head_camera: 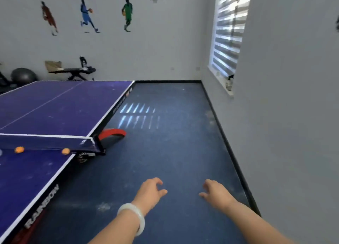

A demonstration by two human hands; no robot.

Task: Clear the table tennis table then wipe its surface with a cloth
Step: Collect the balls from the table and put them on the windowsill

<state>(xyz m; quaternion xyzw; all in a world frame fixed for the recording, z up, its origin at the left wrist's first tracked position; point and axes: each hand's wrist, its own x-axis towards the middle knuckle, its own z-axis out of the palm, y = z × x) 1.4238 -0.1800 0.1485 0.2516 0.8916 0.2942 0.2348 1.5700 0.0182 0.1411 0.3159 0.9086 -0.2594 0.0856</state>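
Clearing step, not yet begun, by the look of it. Both hands out in front over the floor (174, 143), at about 5 o'clock from the table (55, 106), touching nothing. Left hand (151, 190) with a pale bangle (134, 218) on the wrist, fingers loosely curled, holding nothing; right hand (215, 191) the same, relaxed and bare. Two orange balls on the near half, both just against the foot of the net (45, 142): left ball (19, 149) toward 9 o'clock, right ball (65, 151) close to the table's right edge, near the net post (100, 146). No cloth in view, so wiping probably for later. Best, probably, to step nearer to the table side first, then to reach toward 10 o'clock for the right ball, as the closer one. Better to come from above and close the fingers softly round it, not to push from the side: light round things, likely to roll along the net or off the edge to the floor. Perhaps one ball for each hand, or both in one palm, to keep the other hand free. Far half beyond the net, toward 11 o'clock: nothing on the part in view, only pale dusty marks on the blue surface. Left part of the near half out of view, so worth a look there before looking for a cloth.
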